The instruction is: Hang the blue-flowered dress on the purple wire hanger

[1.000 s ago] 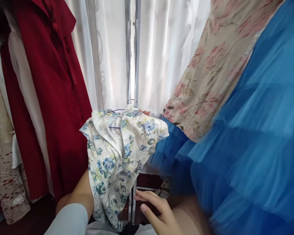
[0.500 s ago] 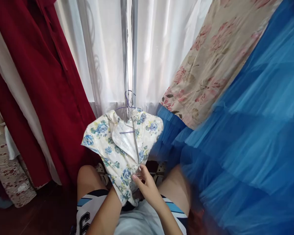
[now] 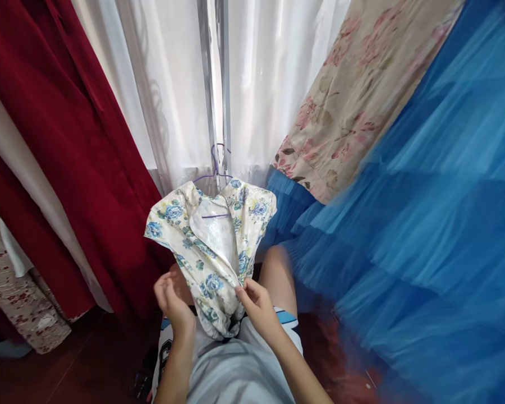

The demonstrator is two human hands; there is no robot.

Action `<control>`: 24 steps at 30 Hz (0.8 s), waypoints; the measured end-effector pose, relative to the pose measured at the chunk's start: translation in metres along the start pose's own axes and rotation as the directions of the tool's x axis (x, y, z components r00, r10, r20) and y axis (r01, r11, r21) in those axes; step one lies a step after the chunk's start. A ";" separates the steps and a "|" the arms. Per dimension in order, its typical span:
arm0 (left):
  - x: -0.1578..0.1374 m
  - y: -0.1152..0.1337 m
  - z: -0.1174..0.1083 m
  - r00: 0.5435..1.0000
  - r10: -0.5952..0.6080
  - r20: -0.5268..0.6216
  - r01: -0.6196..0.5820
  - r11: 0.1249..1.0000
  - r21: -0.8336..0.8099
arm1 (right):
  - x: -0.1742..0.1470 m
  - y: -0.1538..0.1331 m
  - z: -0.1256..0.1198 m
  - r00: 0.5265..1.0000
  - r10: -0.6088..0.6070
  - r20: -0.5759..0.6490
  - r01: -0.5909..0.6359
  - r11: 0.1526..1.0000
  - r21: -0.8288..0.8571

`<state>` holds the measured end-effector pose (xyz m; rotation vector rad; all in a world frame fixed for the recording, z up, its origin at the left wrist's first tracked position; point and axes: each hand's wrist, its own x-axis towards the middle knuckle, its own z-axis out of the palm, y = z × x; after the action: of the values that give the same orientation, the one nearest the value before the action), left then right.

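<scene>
Since half a second ago, the left hand [image 3: 173, 303] has come out from under the floral top and now stands beside its left edge, while the right hand has stayed at the bottom of the neckline. Farthest left hangs a beige garment [image 3: 21, 303] with red patterning, then a pale strip of fabric [image 3: 31, 185] between dark red folds, then the broad red dress [image 3: 96, 196]. Next comes the left hand, fingers loosely curled; I cannot tell whether anything is between them. At centre, the white floral top [image 3: 210, 280] is on a purple hanger [image 3: 214, 216], its shoulders spread, neckline open and lower part bunched at the person's lap. White curtains [image 3: 256, 84] hang behind. Just right of centre, the right hand [image 3: 255, 303] pinches the top's front edge between thumb and fingers. Farther right are a beige dress [image 3: 328, 123] with pink flowers and, rightmost, a tiered blue skirt [image 3: 425, 224].
</scene>
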<state>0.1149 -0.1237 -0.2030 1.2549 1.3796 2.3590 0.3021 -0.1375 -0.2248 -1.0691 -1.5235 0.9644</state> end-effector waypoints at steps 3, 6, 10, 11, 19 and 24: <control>-0.010 0.022 -0.011 0.977 0.179 0.116 -0.183 0.983 0.026 | -0.006 -0.007 0.000 0.999 -0.007 0.044 0.007 1.000 0.010; -0.018 0.046 -0.006 0.720 0.127 0.683 -0.198 0.980 0.027 | -0.008 -0.012 0.001 0.996 -0.042 0.081 0.041 0.999 0.010; -0.027 0.047 0.010 0.603 -0.012 0.798 -0.102 0.990 0.093 | -0.008 -0.013 -0.003 0.991 -0.070 0.118 0.074 0.997 -0.027; -0.029 0.044 0.012 0.606 -0.033 0.795 -0.085 0.991 0.106 | -0.008 -0.012 -0.005 0.989 -0.066 0.132 0.073 0.996 -0.043; -0.043 0.029 0.017 0.683 -0.108 0.722 -0.074 0.974 0.216 | -0.004 -0.010 -0.014 0.980 -0.050 0.191 0.064 0.996 -0.069; -0.013 0.023 0.025 0.656 0.138 0.742 -0.319 0.942 0.107 | 0.000 -0.012 -0.017 0.970 -0.019 0.241 0.035 0.998 -0.061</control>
<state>0.1480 -0.1267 -0.1870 2.2256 1.2560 1.4773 0.3171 -0.1405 -0.2101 -1.0018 -1.7732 1.0622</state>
